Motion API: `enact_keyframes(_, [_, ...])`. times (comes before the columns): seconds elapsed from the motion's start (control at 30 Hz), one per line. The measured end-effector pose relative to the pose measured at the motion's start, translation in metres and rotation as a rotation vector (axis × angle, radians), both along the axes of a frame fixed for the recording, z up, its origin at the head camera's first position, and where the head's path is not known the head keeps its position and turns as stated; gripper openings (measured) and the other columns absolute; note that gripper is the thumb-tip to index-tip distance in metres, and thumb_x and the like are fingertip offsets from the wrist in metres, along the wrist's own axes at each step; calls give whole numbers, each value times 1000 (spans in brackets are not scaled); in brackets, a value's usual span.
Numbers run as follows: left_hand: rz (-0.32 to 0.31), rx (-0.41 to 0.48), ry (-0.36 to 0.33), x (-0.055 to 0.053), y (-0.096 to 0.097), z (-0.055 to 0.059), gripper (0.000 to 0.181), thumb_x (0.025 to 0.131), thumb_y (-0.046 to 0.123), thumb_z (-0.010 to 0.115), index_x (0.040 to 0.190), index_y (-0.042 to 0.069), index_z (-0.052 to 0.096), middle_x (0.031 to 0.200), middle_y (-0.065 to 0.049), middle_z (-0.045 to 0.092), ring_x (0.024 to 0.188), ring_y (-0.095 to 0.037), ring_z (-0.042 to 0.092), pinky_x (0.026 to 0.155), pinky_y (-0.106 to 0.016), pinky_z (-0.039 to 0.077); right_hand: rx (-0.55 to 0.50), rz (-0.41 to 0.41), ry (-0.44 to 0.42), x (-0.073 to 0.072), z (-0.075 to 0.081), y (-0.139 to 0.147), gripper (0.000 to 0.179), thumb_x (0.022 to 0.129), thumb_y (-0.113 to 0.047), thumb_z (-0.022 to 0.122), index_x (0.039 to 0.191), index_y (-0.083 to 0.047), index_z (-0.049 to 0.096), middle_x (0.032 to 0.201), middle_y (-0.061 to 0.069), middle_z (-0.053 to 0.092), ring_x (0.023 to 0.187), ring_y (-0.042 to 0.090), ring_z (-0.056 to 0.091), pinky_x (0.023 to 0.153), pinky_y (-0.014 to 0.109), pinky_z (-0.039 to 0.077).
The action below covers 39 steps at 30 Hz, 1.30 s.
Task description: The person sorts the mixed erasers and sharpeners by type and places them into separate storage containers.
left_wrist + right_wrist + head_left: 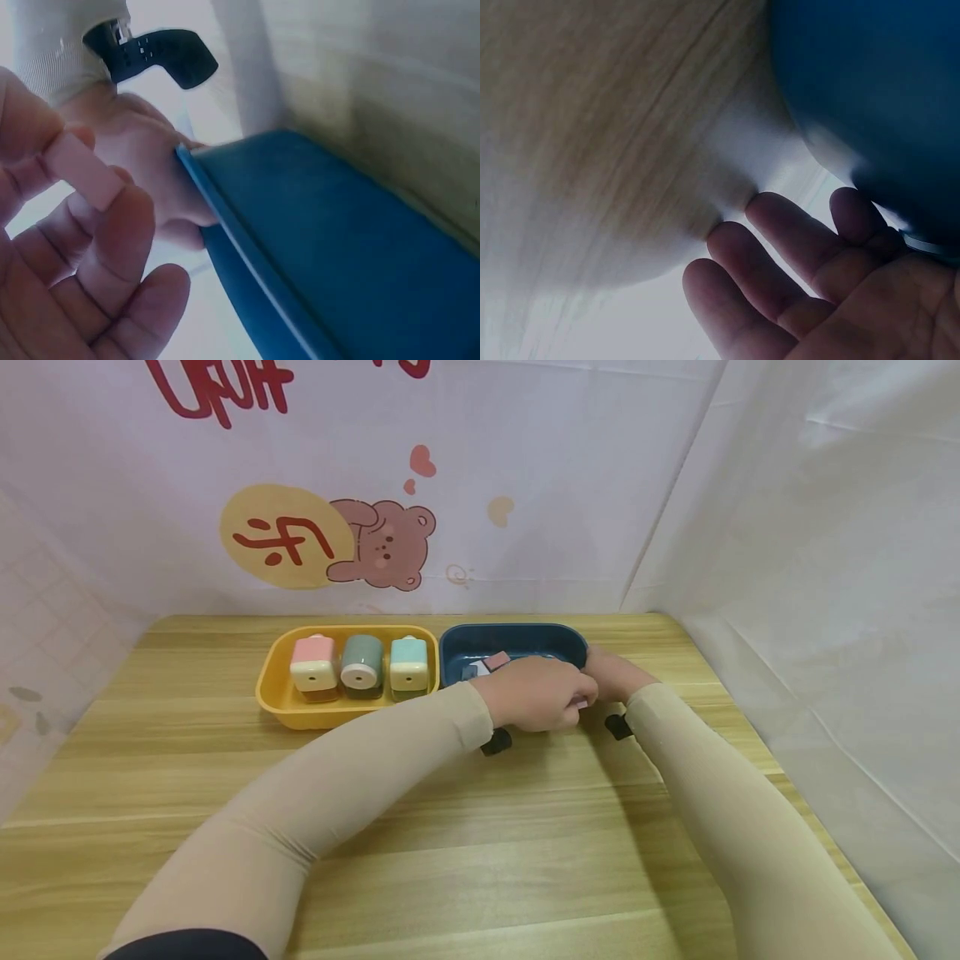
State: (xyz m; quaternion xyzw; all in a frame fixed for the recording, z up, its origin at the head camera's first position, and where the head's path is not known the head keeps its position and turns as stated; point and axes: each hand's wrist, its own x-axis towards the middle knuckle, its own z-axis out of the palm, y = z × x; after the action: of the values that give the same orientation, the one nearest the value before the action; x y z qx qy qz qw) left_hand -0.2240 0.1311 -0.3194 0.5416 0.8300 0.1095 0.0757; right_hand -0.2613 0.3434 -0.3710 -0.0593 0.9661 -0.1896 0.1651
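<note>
At blue tray [517, 639], left hand [536, 693] pinches tilted pink eraser [82, 171].

Both hands, left hand [536, 693] and right hand [611, 675], meet at the blue tray [510, 639]; yellow tray [281, 697] holds three sharpeners [360, 665].

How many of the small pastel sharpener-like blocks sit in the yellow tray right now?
3, side by side in the yellow tray: the pink block on the left, the grey-green block in the middle, the teal block on the right. The hands may hide more items in the blue tray.
</note>
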Motion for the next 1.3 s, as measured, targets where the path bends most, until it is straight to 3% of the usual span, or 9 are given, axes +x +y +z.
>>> enact_keyframes(0.17, [52, 11, -2, -10, -4, 1, 11, 104, 20, 51, 99, 21, 61, 89, 7, 52, 81, -13, 50, 76, -28, 40, 30, 26, 5, -2, -1, 1, 20, 100, -10, 47, 80, -10, 47, 79, 4, 45, 71, 22, 49, 67, 35, 42])
enact_keyframes(0.27, [84, 30, -3, -18, -7, -1, 10, 104, 20, 51, 98, 20, 59, 86, 5, 48, 77, -14, 47, 74, -30, 38, 30, 44, 21, -2, 0, 0, 26, 106, -14, 41, 82, -10, 51, 81, 4, 49, 73, 21, 53, 70, 34, 44])
enact_keyframes(0.5, [156, 45, -21, -36, -14, -5, 17, 107, 24, 50, 115, 23, 65, 103, 6, 64, 88, -14, 58, 85, -31, 48, 48, -19, 9, 0, 1, -2, 19, 97, -7, 39, 103, 1, 55, 87, 9, 55, 80, 27, 57, 74, 38, 46])
enact_keyframes(0.67, [207, 32, -33, -49, -20, -6, 25, 109, 27, 48, 127, 21, 64, 111, 6, 67, 93, -13, 61, 89, -31, 50, 101, -33, 2, 2, 3, -3, 36, 99, -9, 37, 124, 14, 49, 109, 23, 60, 94, 33, 58, 88, 46, 49])
enact_keyframes(0.93, [269, 68, -142, -63, -30, -11, 26, 111, 26, 46, 134, 18, 56, 109, 3, 63, 80, -11, 72, 93, -33, 52, 111, -50, -1, 5, 5, -5, 45, 100, -12, 37, 133, 18, 44, 120, 28, 59, 102, 36, 57, 98, 51, 47])
enact_keyframes(1.13, [285, 103, -87, -67, -31, -8, 23, 109, 24, 49, 128, 18, 59, 111, 2, 63, 98, -14, 61, 96, -34, 52, 113, -51, 16, 7, 6, -7, 45, 99, -12, 38, 132, 17, 44, 121, 28, 60, 103, 36, 57, 100, 53, 48])
enact_keyframes(1.3, [291, 87, -76, -70, -31, -5, 22, 109, 24, 50, 128, 16, 60, 113, 0, 65, 101, -18, 61, 98, -35, 52, 135, -49, 9, 6, 6, -7, 47, 100, -13, 37, 135, 19, 42, 124, 31, 60, 104, 37, 57, 101, 54, 48])
